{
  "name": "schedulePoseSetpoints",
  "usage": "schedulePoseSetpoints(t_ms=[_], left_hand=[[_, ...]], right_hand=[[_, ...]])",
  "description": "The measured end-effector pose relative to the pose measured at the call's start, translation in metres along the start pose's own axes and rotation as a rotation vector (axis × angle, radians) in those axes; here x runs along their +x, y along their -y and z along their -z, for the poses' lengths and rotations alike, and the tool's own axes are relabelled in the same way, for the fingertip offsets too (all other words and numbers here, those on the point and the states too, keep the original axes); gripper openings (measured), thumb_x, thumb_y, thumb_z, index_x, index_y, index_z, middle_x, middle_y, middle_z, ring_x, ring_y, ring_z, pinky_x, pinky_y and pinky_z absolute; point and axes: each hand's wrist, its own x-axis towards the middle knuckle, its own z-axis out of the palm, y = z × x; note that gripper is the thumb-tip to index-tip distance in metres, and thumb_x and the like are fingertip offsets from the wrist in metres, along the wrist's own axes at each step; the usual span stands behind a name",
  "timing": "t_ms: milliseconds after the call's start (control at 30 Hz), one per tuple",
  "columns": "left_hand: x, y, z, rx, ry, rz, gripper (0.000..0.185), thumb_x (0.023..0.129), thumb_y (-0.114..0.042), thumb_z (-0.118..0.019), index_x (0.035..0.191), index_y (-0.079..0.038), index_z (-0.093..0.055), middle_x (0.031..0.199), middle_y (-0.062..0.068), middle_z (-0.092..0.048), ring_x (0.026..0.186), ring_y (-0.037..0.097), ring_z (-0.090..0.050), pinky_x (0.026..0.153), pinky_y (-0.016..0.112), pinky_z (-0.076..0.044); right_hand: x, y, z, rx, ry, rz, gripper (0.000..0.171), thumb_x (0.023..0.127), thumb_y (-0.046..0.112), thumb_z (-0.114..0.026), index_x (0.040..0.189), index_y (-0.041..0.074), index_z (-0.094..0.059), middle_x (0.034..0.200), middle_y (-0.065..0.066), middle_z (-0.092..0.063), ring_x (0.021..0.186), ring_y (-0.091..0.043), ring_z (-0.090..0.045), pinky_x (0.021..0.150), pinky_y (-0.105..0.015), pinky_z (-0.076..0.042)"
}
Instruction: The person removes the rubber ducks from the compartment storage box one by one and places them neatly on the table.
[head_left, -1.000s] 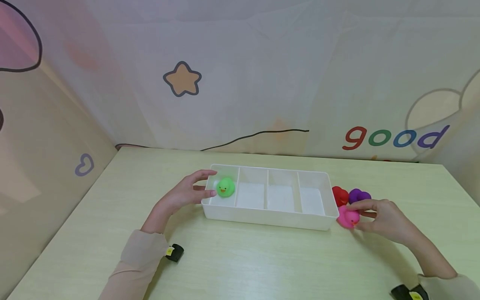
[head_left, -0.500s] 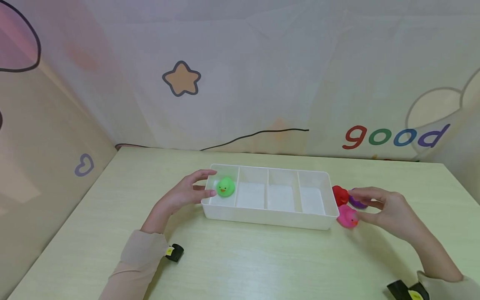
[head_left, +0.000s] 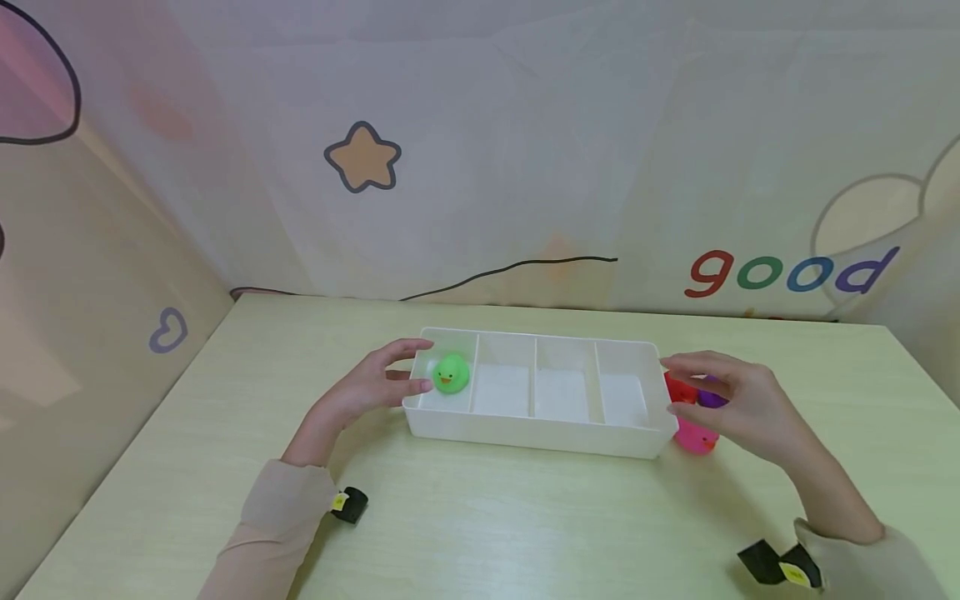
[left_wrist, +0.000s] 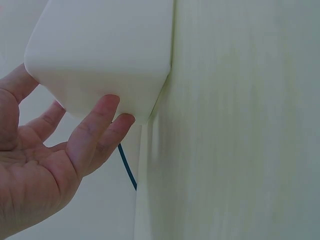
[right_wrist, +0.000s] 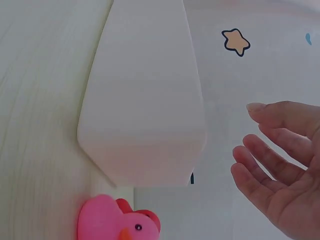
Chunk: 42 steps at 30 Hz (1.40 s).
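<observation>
Four toy ducks are in view: one green duck (head_left: 452,374), one red duck (head_left: 678,389), one purple duck (head_left: 711,397) and one pink duck (head_left: 694,437). There is one white tray (head_left: 525,435), split into four compartments in a row, and its long axis runs left to right across the table (head_left: 480,525). The green duck sits upright in the leftmost compartment, its orange beak facing the person; the other three compartments hold nothing. The red, purple and pink ducks cluster on the table just beside the tray's right end, the pink one nearest the person with its beak pointing toward them, the red and purple ones partly hidden behind the fingers.

The left hand (head_left: 367,387) lies at the tray's left end with the forearm flat along the table; its fingers (left_wrist: 95,132) rest against the rounded corner of the tray wall, fairly straight, a released grip that presses rather than grasps. The right hand (head_left: 738,404) hovers over the duck cluster at the tray's right end, wrist raised, fingers (right_wrist: 272,162) spread and gently bent, palm toward the tray; its grip is released and holds nothing, and the right wrist view shows a clear gap between the fingertips and the tray wall (right_wrist: 145,125)
</observation>
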Motion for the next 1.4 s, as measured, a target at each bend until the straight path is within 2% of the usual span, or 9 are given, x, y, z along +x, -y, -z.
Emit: schedulePoseSetpoints(t_ms=[67,233,500,567,733,867,1100,1400], left_hand=[[0.000,0.000,0.000,-0.001,0.001,-0.001,0.062,0.082,-0.024,-0.069,0.135,-0.020,-0.039,0.140,0.004,-0.034,0.120,0.031,-0.045,0.086,0.042,-0.045],[0.000,-0.001,0.000,0.002,-0.005,0.004,0.061,0.082,-0.024,-0.069,0.135,-0.020,-0.040,0.139,0.004,-0.034,0.120,0.031,-0.045,0.086,0.042,-0.045],[0.000,-0.001,0.000,0.007,-0.007,0.007,0.060,0.082,-0.024,-0.069,0.135,-0.021,-0.040,0.140,0.004,-0.033,0.120,0.030,-0.045,0.087,0.042,-0.045],[0.000,-0.001,0.000,0.005,-0.007,0.007,0.061,0.082,-0.024,-0.069,0.135,-0.021,-0.040,0.140,0.004,-0.033,0.120,0.031,-0.044,0.087,0.042,-0.045],[0.000,-0.001,0.000,0.007,-0.008,0.007,0.061,0.082,-0.024,-0.069,0.135,-0.022,-0.040,0.140,0.004,-0.033,0.121,0.031,-0.044,0.087,0.042,-0.045],[0.001,0.000,0.000,0.009,-0.010,0.008,0.061,0.082,-0.024,-0.069,0.135,-0.022,-0.040,0.140,0.004,-0.033,0.121,0.031,-0.044,0.087,0.042,-0.045],[0.002,0.001,0.000,0.016,-0.013,0.014,0.061,0.081,-0.025,-0.070,0.134,-0.023,-0.040,0.140,0.004,-0.034,0.121,0.031,-0.043,0.086,0.042,-0.045],[0.001,0.000,-0.001,0.009,-0.015,0.013,0.060,0.081,-0.024,-0.070,0.134,-0.023,-0.041,0.140,0.004,-0.033,0.120,0.030,-0.045,0.085,0.041,-0.045]], right_hand=[[0.004,0.003,-0.004,0.014,-0.001,0.020,0.049,0.070,-0.002,-0.075,0.116,-0.003,-0.059,0.112,-0.019,-0.057,0.092,0.012,-0.054,0.071,-0.009,-0.046],[0.013,0.013,-0.012,0.052,0.024,0.016,0.048,0.071,-0.002,-0.074,0.117,-0.002,-0.058,0.114,-0.018,-0.057,0.092,0.011,-0.053,0.073,-0.014,-0.048],[0.028,0.029,-0.032,0.130,0.059,0.083,0.046,0.070,-0.003,-0.075,0.114,-0.004,-0.059,0.114,-0.017,-0.058,0.093,-0.003,-0.058,0.080,-0.015,-0.046],[0.032,0.031,-0.039,0.150,0.076,0.085,0.046,0.070,-0.003,-0.075,0.114,-0.003,-0.060,0.115,-0.016,-0.058,0.095,-0.006,-0.059,0.082,-0.020,-0.047],[0.042,0.038,-0.054,0.185,0.112,0.095,0.046,0.071,-0.003,-0.074,0.114,-0.003,-0.060,0.114,-0.014,-0.058,0.097,-0.025,-0.060,0.083,-0.038,-0.047],[0.051,0.043,-0.065,0.224,0.114,0.126,0.046,0.070,-0.005,-0.074,0.114,-0.004,-0.060,0.112,-0.016,-0.059,0.097,-0.034,-0.059,0.083,-0.041,-0.047],[0.064,0.058,-0.081,0.276,0.126,0.138,0.045,0.071,-0.008,-0.072,0.114,-0.005,-0.059,0.112,-0.018,-0.059,0.097,-0.035,-0.058,0.084,-0.044,-0.047],[0.078,0.071,-0.102,0.280,0.150,0.120,0.042,0.072,-0.003,-0.072,0.113,-0.002,-0.061,0.112,-0.016,-0.060,0.096,-0.027,-0.058,0.085,-0.042,-0.048]])
